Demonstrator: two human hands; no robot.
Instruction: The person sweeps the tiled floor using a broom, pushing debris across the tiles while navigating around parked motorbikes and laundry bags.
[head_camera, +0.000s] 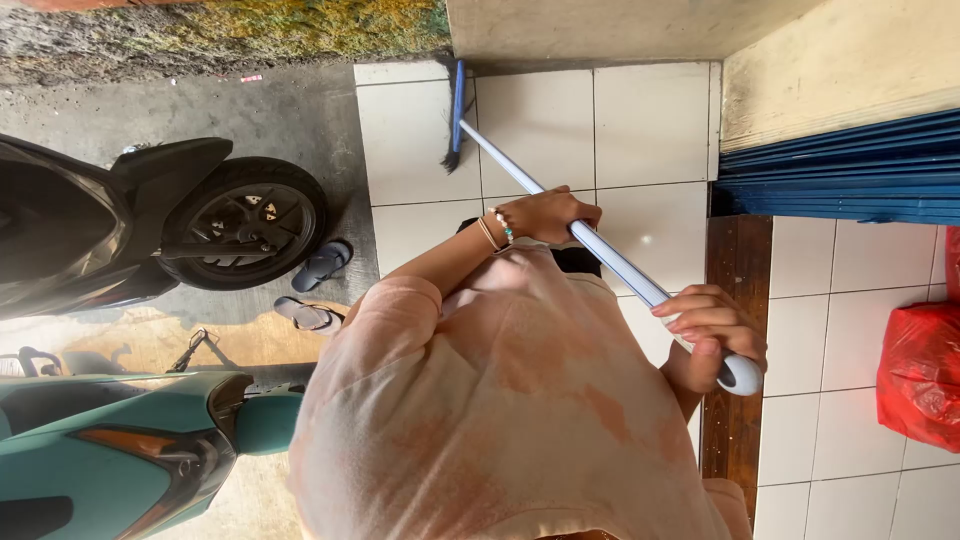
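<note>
A broom with a long pale handle (610, 262) and a blue brush head (455, 115) slants across the white floor tiles (540, 120). The brush rests on the tiles near their edge. My left hand (545, 215), with bead bracelets on the wrist, grips the middle of the handle. My right hand (710, 335) is closed around the handle near its rounded top end. My pink shirt fills the lower middle of the view and hides the floor below me.
To the left, on concrete, stand a black motorbike wheel (245, 220) and a teal scooter (120, 440), with two sandals (320, 265) between them and me. A red plastic bag (920, 370) lies at the right. A blue shutter (840, 170) and a dark wooden threshold (735, 260) are at the upper right.
</note>
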